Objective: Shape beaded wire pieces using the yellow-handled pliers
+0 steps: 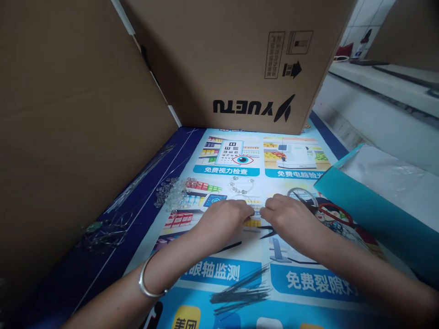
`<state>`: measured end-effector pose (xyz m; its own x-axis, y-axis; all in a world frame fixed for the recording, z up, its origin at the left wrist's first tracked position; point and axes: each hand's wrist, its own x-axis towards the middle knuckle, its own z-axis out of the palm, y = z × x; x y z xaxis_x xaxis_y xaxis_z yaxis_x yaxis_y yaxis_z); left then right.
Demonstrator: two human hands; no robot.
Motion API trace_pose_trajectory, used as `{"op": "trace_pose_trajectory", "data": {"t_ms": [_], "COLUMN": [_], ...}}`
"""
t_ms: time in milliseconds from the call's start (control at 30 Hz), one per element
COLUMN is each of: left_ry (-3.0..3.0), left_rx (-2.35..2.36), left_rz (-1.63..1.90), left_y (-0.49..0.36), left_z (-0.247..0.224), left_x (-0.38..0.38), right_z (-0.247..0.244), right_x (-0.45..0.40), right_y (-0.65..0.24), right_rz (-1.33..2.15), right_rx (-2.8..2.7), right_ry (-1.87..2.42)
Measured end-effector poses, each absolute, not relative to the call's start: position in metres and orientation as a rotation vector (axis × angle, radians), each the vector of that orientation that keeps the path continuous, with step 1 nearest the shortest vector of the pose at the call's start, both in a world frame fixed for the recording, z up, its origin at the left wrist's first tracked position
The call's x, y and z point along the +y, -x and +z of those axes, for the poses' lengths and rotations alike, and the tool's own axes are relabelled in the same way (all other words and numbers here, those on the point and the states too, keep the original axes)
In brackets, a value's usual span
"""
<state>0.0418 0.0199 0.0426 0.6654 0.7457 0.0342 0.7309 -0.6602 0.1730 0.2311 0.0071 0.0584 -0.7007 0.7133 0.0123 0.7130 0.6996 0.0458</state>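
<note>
My left hand (230, 215), with a silver bangle (146, 279) at the wrist, is closed in a pinch near the middle of the printed sheet. Close to its right, my right hand (279, 211) is pinched too. A thin wire loop seems to arc between the fingertips; what each hand grips is too small to tell. Just beyond them lies a ring of clear beads (242, 191). Loose clear beads (176, 193) are piled to the left. Black-handled scissors (266, 231) lie partly under my right hand. Dark thin wires (240, 290) are bundled nearer me.
Cardboard panels (226, 59) stand at the back and left. A teal box (380, 201) with a plastic lining is at the right. Tangled wire pieces (104, 232) lie on the left, and a wire coil (303, 196) is beyond my right hand.
</note>
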Motion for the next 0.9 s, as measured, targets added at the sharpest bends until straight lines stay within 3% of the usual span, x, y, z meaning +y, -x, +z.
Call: {"op": "trace_pose_trajectory", "data": {"t_ms": [633,767,900], "left_ry": [-2.755,-2.5,-1.978], "left_rx": [1.349,1.313,1.235], "left_rz": [0.137,0.368,0.653], "left_y": [-0.036,-0.03,-0.028], "left_z": [0.038,0.035,0.028], "left_x": [0.026,0.034,0.043], "right_z": [0.044,0.035,0.023], "right_x": [0.027,0.032,0.037], "right_y": [-0.208,-0.215,-0.219], "right_rz": [-0.101,-0.506,-1.319], "right_rx": [2.634,2.753,2.713], "right_ry": [-1.523,-1.697,-1.925]}}
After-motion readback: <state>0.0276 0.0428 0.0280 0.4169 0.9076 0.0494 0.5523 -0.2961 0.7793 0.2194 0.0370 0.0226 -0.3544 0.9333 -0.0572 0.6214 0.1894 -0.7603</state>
